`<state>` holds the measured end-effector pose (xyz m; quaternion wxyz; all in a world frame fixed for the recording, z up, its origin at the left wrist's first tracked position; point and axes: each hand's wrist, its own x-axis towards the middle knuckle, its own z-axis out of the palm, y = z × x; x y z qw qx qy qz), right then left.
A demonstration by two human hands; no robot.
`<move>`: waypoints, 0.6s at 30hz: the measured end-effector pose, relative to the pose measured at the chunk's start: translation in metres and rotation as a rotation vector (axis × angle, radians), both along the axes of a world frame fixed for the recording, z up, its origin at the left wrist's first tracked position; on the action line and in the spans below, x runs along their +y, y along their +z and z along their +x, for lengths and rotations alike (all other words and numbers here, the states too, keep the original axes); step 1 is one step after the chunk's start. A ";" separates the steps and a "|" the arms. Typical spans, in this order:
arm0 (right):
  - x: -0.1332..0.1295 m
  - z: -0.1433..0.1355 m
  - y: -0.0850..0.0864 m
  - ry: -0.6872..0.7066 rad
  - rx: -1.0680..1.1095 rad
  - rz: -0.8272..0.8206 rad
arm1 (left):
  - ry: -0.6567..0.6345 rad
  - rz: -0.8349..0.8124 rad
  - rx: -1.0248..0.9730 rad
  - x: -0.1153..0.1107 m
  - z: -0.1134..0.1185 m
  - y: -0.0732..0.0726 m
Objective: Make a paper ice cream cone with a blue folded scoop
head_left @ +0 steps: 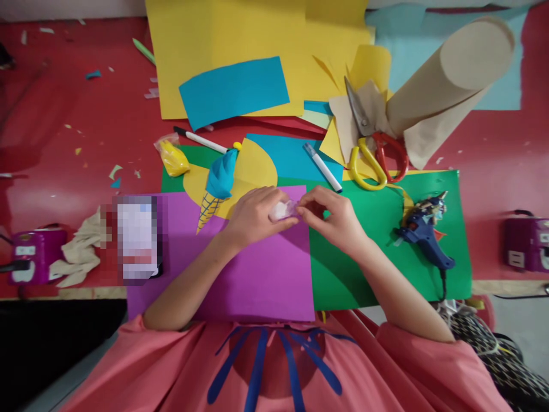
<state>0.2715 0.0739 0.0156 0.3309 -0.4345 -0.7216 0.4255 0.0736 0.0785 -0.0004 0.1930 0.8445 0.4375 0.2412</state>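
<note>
Wrapped in my left hand is a small clear plastic bag with something white inside. My right hand pinches the bag's end between thumb and forefinger. Both hands are over the purple sheet and the green sheet. To the left of them, a paper ice cream cone with a blue swirl and a yellow ball on top lies on a yellow sheet piece. A similar bag with yellow stuff rests beyond it.
Scissors lean near a beige roll at the back right. A blue glue gun lies on the green sheet. Two markers, one white with a blue cap, lie behind the hands. A phone is at the left.
</note>
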 end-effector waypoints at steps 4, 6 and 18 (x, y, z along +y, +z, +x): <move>-0.002 -0.002 0.000 -0.014 0.019 0.051 | 0.044 -0.137 0.085 -0.001 0.001 -0.002; -0.001 -0.003 -0.001 -0.027 0.013 0.002 | 0.055 -0.188 0.085 -0.003 0.002 -0.003; 0.003 0.000 -0.006 -0.006 0.051 -0.170 | 0.056 -0.388 0.172 0.000 0.005 0.007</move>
